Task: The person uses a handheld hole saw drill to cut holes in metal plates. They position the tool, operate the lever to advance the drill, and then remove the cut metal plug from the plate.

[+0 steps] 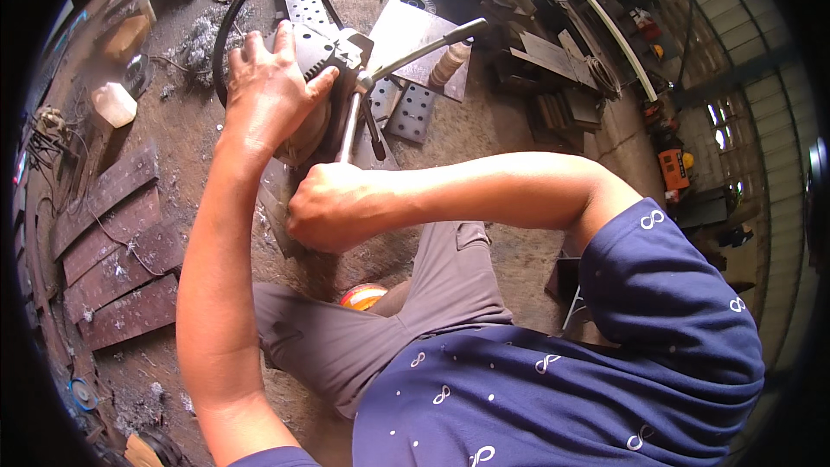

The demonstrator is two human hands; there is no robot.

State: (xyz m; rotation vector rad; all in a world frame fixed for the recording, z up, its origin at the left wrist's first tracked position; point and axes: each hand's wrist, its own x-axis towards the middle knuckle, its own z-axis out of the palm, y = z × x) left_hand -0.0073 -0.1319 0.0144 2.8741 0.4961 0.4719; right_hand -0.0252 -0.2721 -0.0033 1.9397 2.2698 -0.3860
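Working a lever (pixel 351 127), apparently: right hand (pixel 327 207), fingers clamped round it; left hand (pixel 270 91), fingers spread over machine (pixel 347 52). Any pull calls for steady bracing.

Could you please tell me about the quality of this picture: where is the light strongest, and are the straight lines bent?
In the head view, strong light brightens the left hand and right forearm; in the same head view, the flat metal plate shows pale glare; also in the head view, the ribbed panels at right curve with the fisheye, and the corners are black.
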